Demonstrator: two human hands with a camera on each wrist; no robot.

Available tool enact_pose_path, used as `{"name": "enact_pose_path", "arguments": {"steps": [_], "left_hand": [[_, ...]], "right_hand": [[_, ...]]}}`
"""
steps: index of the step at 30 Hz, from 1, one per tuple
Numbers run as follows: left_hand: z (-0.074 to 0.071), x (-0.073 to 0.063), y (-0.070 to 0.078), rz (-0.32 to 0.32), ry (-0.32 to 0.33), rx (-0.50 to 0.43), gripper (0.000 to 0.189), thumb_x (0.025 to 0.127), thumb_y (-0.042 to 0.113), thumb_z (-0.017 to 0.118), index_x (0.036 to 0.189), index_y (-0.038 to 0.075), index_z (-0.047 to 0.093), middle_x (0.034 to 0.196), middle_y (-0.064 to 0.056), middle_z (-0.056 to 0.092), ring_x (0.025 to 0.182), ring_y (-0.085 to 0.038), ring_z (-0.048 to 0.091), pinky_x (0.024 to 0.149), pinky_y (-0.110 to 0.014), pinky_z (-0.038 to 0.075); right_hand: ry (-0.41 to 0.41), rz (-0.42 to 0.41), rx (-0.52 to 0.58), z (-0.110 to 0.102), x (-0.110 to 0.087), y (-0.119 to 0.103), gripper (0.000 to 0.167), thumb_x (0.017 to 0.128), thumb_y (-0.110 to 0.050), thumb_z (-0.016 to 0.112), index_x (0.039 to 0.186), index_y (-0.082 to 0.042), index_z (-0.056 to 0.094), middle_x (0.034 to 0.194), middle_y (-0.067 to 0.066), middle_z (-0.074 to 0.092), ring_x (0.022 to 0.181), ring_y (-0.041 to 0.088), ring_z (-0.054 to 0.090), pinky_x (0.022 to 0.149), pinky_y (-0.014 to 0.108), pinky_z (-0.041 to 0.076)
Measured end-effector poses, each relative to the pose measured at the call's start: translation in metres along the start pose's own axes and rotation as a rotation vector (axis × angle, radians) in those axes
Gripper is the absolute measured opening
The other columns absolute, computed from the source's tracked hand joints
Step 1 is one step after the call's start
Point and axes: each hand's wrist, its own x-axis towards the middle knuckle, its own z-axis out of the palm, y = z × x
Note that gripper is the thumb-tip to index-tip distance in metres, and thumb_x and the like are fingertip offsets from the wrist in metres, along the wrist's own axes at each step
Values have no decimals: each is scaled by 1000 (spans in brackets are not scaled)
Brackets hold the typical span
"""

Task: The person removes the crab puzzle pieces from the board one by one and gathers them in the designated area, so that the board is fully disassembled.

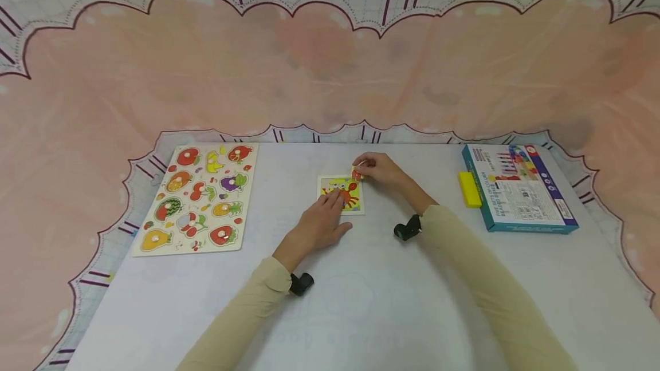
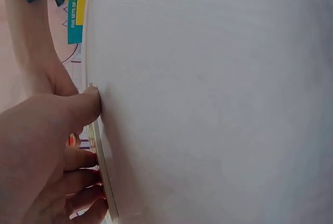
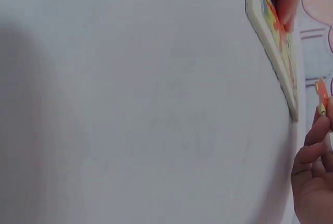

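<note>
A small square crab puzzle (image 1: 353, 201) with a yellow ground and a pale rim lies flat near the table's middle. My left hand (image 1: 321, 223) rests on its left part, fingertips on the picture and thumb by the near edge. In the left wrist view that thumb (image 2: 86, 104) sits at the board's edge. Just above the puzzle's upper right corner, my right hand (image 1: 382, 170) pinches a small orange and yellow puzzle piece (image 1: 357, 174) between thumb and fingers. The right wrist view shows this piece tilted and apart from the board. My left fingers hide part of the crab.
To the left lies a fruit peg board (image 1: 198, 202) with several knobbed pieces. A teal and white box (image 1: 521, 188) lies to the right, with a yellow block (image 1: 469, 189) against its left side. The white table (image 1: 392, 302) ends at a scalloped patterned cloth.
</note>
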Motion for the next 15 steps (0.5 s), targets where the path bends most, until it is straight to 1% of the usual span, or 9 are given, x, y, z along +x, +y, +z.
{"name": "enact_pose_path", "arguments": {"steps": [4,8,11,14,15], "left_hand": [[-1,-1,-1,-6,3,5,76,98,50,47,153,2,24,162,-14,21,149,-28,24,121,-37,24],[0,-1,-2,-6,2,-4,77,98,50,47,153,2,23,162,-14,20,149,-28,23,122,-37,24],[0,-1,-2,4,11,-2,76,98,49,48,152,1,24,162,-15,21,149,-29,24,121,-38,24],[1,-2,-1,15,23,11,75,99,48,48,152,0,25,161,-16,22,149,-29,25,121,-38,25],[1,-2,-1,19,25,19,75,99,48,47,152,0,26,161,-16,22,149,-29,25,121,-38,25]], "right_hand": [[-2,15,-43,-11,-10,8,24,95,-18,62,114,-5,65,97,9,63,85,17,53,70,21,45],[-34,3,-73,-13,-15,11,23,95,-18,62,112,-3,65,92,7,59,83,17,51,69,22,44],[-49,-21,-118,-12,-17,11,22,95,-17,61,112,-3,65,92,7,59,84,18,51,71,22,43],[-44,-39,-159,-10,-18,11,22,96,-17,60,112,-2,64,95,9,60,87,19,51,74,23,43],[-39,-33,-172,-9,-19,10,22,97,-17,59,112,-3,64,96,10,61,88,20,52,76,24,43]]}}
